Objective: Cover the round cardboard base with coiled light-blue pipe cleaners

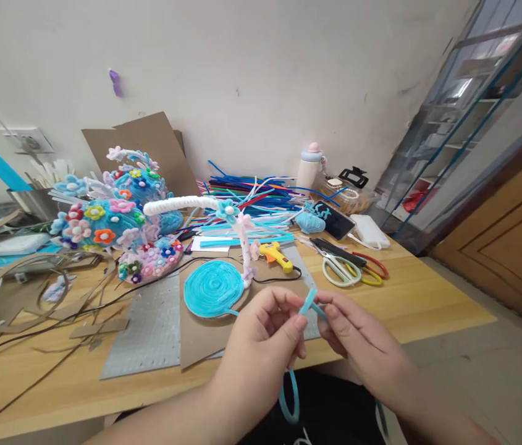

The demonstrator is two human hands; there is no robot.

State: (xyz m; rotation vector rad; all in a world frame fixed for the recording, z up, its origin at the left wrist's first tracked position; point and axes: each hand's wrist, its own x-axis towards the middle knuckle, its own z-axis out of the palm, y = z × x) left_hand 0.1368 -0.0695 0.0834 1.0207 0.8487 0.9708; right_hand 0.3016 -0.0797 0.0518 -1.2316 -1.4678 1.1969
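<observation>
My left hand (265,337) and my right hand (360,340) are close together over the table's front edge, both closed. Each pinches a light blue pipe cleaner (308,301), and the ends cross between my fingertips. Below my left hand hangs a loop of the same blue. Whether it is one strand or two I cannot tell. Just left of my hands lies a coiled blue disc (214,288) on cardboard, a strand running from its lower edge toward my left hand. A white wrapped stem (181,205) with small flowers arches up from the disc's right side.
Behind the disc are a yellow glue gun (277,256) and a heap of pipe cleaners (251,191). Scissors (341,271) lie at right, near a phone (335,219) and a bottle (309,167). Flower-covered pieces (103,219) and cut cardboard (10,309) fill the left; a black cord crosses there.
</observation>
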